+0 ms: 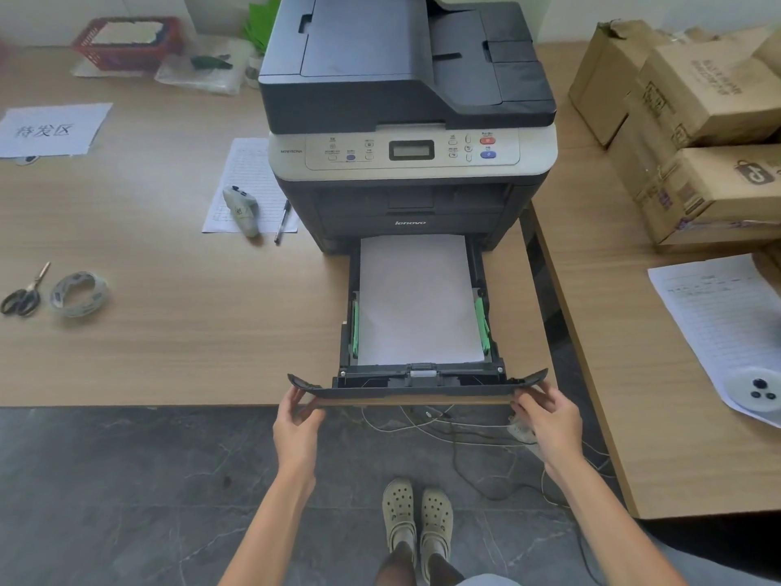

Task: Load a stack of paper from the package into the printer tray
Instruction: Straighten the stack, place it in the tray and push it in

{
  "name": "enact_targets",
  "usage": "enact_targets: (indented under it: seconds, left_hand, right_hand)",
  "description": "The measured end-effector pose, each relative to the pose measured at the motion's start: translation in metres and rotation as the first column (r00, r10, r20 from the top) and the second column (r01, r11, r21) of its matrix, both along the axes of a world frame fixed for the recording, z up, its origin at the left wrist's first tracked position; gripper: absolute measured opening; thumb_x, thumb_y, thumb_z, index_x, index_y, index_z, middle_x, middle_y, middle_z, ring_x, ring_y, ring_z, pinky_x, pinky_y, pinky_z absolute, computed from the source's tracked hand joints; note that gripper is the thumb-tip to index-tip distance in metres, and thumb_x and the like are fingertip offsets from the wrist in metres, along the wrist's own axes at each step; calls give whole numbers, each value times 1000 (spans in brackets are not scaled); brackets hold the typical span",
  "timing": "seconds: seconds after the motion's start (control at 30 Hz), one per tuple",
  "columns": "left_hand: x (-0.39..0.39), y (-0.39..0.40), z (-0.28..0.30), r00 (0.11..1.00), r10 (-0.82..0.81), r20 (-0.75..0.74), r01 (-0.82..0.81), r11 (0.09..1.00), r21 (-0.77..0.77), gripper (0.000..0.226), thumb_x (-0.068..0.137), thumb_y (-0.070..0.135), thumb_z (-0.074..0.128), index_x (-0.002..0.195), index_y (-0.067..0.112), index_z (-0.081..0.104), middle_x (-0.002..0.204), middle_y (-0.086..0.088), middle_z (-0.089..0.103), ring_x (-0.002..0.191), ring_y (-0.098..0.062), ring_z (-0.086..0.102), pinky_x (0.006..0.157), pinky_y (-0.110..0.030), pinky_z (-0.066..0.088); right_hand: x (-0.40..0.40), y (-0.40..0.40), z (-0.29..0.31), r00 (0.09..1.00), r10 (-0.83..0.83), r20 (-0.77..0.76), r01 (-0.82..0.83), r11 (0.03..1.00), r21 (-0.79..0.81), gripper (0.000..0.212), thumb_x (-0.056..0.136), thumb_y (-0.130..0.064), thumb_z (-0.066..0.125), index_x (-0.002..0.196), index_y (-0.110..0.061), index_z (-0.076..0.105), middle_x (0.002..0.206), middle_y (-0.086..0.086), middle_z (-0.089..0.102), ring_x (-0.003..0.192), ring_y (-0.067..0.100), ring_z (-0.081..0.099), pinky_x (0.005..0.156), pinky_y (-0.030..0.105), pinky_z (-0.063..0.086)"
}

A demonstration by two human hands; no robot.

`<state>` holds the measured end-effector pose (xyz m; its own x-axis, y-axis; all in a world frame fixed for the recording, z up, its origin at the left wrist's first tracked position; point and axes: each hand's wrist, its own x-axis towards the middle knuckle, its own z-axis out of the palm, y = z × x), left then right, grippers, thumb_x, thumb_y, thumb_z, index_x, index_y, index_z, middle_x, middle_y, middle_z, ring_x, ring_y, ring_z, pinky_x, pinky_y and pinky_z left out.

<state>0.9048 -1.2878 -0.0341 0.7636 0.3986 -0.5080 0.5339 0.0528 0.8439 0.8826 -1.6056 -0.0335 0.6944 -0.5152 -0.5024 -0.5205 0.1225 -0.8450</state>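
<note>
Two wooden desks meet in a corner, and the big desk (169,332) holds one printer (405,120). One printer tray (418,380) is pulled out toward me, right to the desk's edge. One stack of paper (416,302) lies flat inside it, between two green guides (481,327). I can't see the paper package anywhere.

I think the paper is already in, so the step now is closing the tray. My left hand (296,425) pinches the left end of the tray front. My right hand (545,416) pinches the right end. Next I should push both ends evenly, so the tray slides in straight and doesn't jam.

Counting the rest: a few brown boxes (693,120) piled on the other desk, though I can't tell exactly how many. One red basket (126,44), one roll of tape (78,293), one pair of scissors (21,296) and one pen (282,222).
</note>
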Motion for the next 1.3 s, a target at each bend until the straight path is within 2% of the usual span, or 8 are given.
enact_targets:
  seconds: [0.27, 0.37, 0.6, 0.8, 0.97, 1.07, 1.23, 1.3]
  left_hand:
    - [28, 0, 0, 999, 26, 26, -24, 998, -55, 62, 79, -12, 58, 133, 14, 46, 133, -4, 54, 108, -19, 58, 83, -25, 44]
    - [40, -4, -1, 999, 28, 29, -26, 997, -70, 66, 77, -10, 61, 134, 18, 44, 131, 2, 54, 108, -18, 58, 87, -29, 43]
    - [86, -15, -2, 997, 62, 47, -59, 996, -73, 69, 76, 1, 70, 136, 20, 43, 124, 7, 54, 105, -14, 59, 91, -30, 40]
    - [130, -23, -7, 977, 194, 86, -191, 981, -44, 59, 73, 12, 75, 127, 21, 52, 120, 11, 56, 67, 24, 54, 68, -8, 37]
    - [161, -26, -9, 973, 211, 94, -210, 978, -18, 57, 72, 14, 76, 124, 21, 54, 120, 10, 58, 66, 19, 56, 70, -10, 38]
    - [180, -26, -12, 971, 211, 109, -211, 977, -15, 56, 72, 12, 76, 124, 18, 54, 121, 7, 59, 62, 27, 53, 63, -5, 37]
    - [208, -29, -13, 970, 214, 114, -216, 976, 2, 55, 71, 12, 77, 122, 19, 56, 120, 7, 61, 60, 23, 56, 61, -5, 41]
    - [219, -30, -13, 968, 224, 113, -227, 974, 14, 54, 70, 14, 78, 120, 19, 58, 119, 7, 63, 62, 19, 57, 59, -2, 41]
  right_hand:
    - [23, 14, 1, 987, -154, 42, 152, 987, 46, 56, 80, -6, 68, 132, -11, 48, 110, 0, 63, 105, 15, 58, 98, 32, 42]
    - [35, 17, 0, 979, -194, 55, 191, 980, 57, 59, 78, -3, 70, 132, -9, 48, 114, 1, 61, 110, 16, 56, 100, 32, 40]
    - [80, 19, 4, 988, -121, 92, 119, 993, 23, 62, 79, -6, 69, 135, -10, 43, 118, -4, 55, 112, 9, 50, 95, 25, 36]
    - [118, 24, 8, 968, -209, 139, 206, 978, 42, 56, 78, -4, 69, 130, -6, 49, 122, 5, 58, 113, 14, 54, 93, 25, 41]
    - [149, 24, 8, 956, -264, 124, 258, 964, 65, 51, 77, -7, 71, 125, -9, 53, 122, 11, 61, 113, 19, 57, 100, 35, 45]
    - [167, 21, 9, 956, -270, 115, 264, 962, 68, 51, 76, -7, 72, 124, -8, 54, 121, 13, 62, 113, 21, 58, 102, 41, 45]
    - [197, 19, 11, 955, -275, 115, 270, 961, 58, 52, 75, -8, 73, 124, -10, 54, 121, 12, 63, 111, 20, 59, 101, 38, 45]
    - [208, 17, 10, 954, -277, 112, 272, 961, 53, 52, 75, -10, 74, 124, -10, 56, 121, 12, 63, 112, 21, 59, 101, 41, 45]
